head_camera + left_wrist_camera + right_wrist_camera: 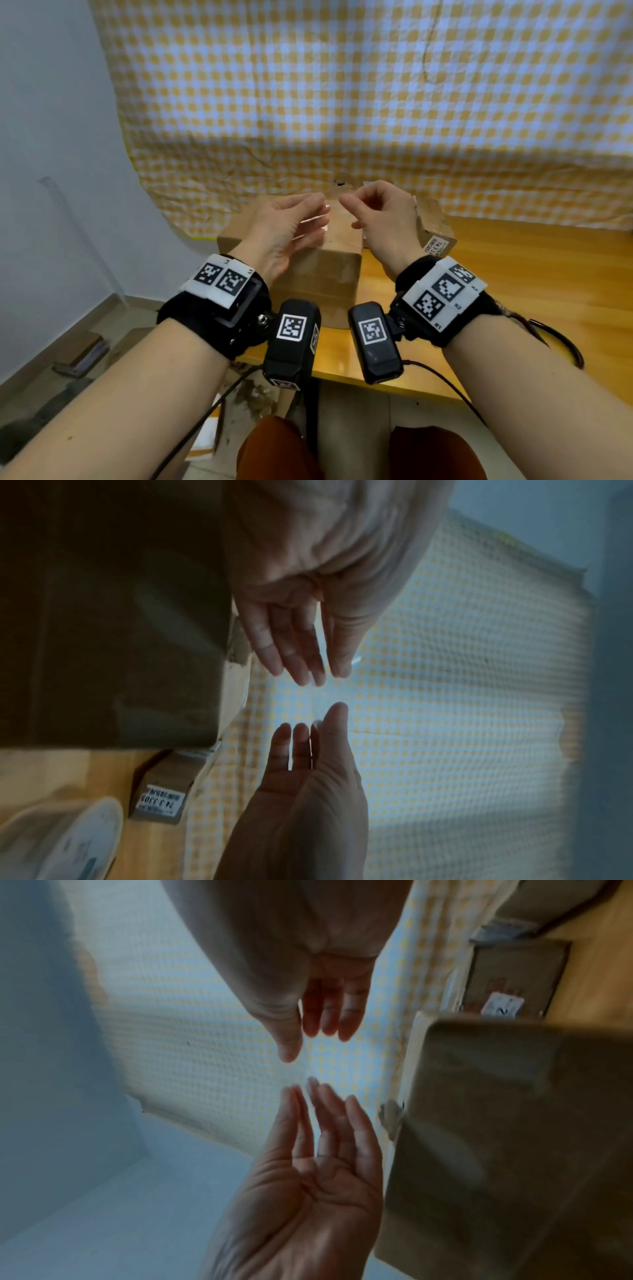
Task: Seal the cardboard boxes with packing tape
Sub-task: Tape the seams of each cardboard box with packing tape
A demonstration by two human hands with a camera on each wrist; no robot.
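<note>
A large brown cardboard box (318, 274) stands on the wooden table (513, 274), its flaps closed. Both hands hover over its far top edge, fingertips nearly meeting. My left hand (318, 205) holds its thumb against nearly straight fingers. My right hand (346, 204) pinches with thumb and curled forefinger. A thin strip of clear tape (356, 659) glints at the left thumb and seems to span to the right hand (318, 723); it is almost invisible. In the right wrist view the right hand (308, 1047) and left hand (308, 1091) face each other beside the box (514, 1123).
A smaller labelled box (435, 226) sits just right of the big one, against the yellow checked cloth (342, 102) on the wall. A white tape roll (68, 840) lies on the table near the small box. Clutter lies on the floor (78, 356) to the left.
</note>
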